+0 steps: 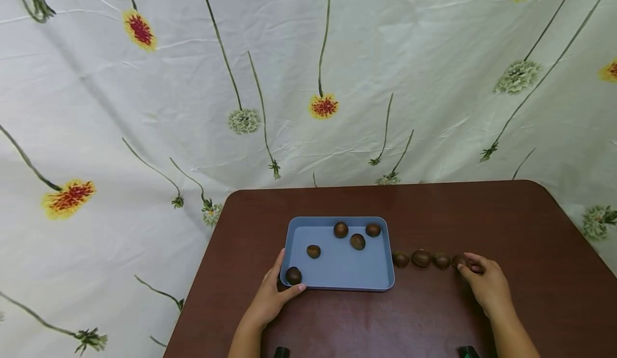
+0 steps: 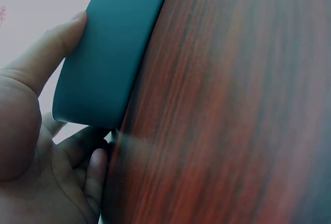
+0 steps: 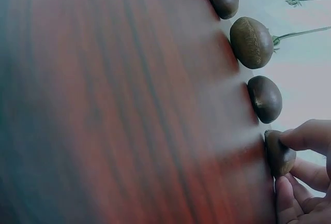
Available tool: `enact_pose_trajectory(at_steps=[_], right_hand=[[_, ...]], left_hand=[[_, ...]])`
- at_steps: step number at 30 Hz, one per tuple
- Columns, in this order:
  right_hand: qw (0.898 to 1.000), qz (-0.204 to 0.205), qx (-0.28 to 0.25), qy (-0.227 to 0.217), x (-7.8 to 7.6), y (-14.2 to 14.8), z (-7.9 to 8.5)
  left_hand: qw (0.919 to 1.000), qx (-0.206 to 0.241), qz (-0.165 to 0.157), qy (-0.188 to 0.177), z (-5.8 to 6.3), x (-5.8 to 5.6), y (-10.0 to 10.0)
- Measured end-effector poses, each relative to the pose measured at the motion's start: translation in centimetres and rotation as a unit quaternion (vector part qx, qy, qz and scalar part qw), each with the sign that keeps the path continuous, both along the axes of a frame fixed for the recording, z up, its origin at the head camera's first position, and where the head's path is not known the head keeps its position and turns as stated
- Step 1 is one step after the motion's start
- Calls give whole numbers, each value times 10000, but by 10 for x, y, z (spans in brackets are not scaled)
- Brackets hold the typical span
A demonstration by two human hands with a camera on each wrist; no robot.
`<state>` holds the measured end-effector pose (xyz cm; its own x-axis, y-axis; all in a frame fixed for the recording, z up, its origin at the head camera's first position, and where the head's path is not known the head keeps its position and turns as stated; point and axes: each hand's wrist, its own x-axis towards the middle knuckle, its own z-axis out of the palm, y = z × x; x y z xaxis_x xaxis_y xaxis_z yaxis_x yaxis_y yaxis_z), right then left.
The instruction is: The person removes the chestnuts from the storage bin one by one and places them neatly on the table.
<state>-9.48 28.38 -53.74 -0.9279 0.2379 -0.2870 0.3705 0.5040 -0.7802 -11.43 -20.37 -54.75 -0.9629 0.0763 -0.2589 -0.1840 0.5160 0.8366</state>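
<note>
A blue rectangular tray (image 1: 337, 280) lies on the table with several brown chestnuts spread inside it. My left hand (image 1: 270, 292) grips its near left corner, thumb along the front side wall and fingers around the left side. Close to that thumb sits a dark chestnut (image 1: 293, 276) in the tray's corner. To the right of the tray, several chestnuts form a row on the tabletop. The rightmost chestnut (image 3: 280, 153) is pinched between the thumb and fingers of my right hand (image 1: 488, 283). Its neighbour in the row, another chestnut (image 3: 265, 100), lies just to the left.
The dark reddish-brown table (image 1: 366, 326) has rounded far corners. Behind it hangs a pale cloth (image 1: 424, 52) printed with flowers. Two small dark objects show at the bottom edge of the head view, one by each forearm.
</note>
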Motion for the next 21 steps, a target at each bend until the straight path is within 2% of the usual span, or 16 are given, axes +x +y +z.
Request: enact_pose_trajectory(at_steps=[13,21], right_hand=[[9998,-67,-166,-124,0,0,2],[9986,-484,-195,5,0,-4,0]], left_hand=[[10000,-27,-2,-5,1,0,0],[10000,-13,-19,14,2,0,0]])
